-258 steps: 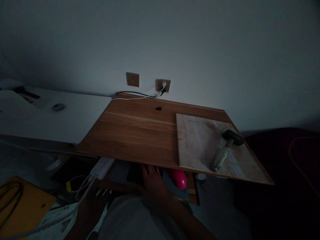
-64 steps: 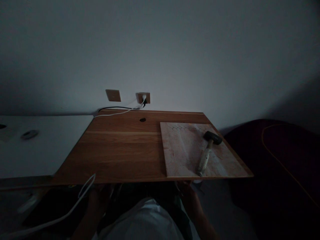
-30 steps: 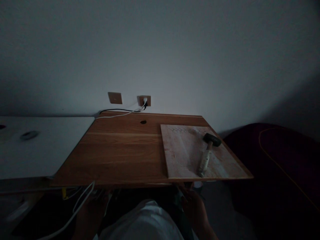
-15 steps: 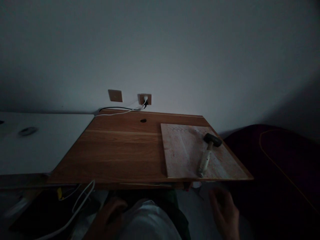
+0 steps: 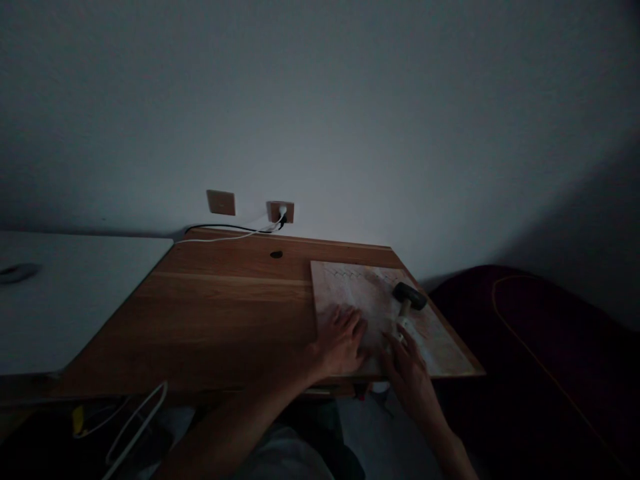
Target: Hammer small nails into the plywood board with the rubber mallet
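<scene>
The mallet point(image 5: 409, 297) lies on the pale tile point(image 5: 350, 287) at the right end of the bench point(image 5: 225, 313). Taking it up well probably means wrapping the handle low while the tile is pinned flat. The left hand point(image 5: 343, 340) lies spread, palm down, on the tile; the right hand point(image 5: 406, 360) is loosely open with its fingertips at the handle's near end, gripping nothing.

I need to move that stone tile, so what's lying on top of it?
A black-headed mallet and the left hand, laid flat. The right hand covers most of the mallet's handle; whether it grips cannot be seen.
</scene>
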`<action>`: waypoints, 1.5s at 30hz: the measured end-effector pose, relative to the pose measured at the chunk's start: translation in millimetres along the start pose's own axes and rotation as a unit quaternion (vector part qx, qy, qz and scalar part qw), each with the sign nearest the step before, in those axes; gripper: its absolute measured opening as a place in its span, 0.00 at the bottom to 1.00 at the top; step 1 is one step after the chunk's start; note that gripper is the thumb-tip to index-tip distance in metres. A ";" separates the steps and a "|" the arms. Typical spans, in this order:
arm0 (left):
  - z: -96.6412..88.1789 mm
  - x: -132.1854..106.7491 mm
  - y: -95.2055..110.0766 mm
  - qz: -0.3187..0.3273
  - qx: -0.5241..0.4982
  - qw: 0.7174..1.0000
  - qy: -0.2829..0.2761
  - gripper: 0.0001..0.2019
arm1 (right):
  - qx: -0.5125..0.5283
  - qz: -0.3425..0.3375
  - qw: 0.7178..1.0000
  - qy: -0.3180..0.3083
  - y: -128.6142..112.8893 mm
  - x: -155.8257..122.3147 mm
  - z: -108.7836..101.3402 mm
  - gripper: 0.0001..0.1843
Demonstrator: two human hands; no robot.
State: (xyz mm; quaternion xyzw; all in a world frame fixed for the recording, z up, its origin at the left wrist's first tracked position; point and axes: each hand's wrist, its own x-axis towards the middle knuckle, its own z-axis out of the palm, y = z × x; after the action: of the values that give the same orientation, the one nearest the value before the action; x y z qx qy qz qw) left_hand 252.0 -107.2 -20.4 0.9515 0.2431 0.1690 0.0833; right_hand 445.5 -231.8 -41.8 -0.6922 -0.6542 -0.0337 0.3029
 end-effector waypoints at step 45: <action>-109.8 -254.9 -67.1 -0.024 0.095 0.995 0.028 0.42 | 0.039 -0.152 0.984 -0.084 -142.5 -42.7 -8.1 0.29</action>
State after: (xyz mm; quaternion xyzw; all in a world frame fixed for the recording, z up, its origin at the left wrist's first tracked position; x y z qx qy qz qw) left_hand -27.2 -165.7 -6.1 0.9439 0.2831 0.1698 -0.0100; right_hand 310.2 -279.0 -0.6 -0.5728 -0.7758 0.0048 0.2647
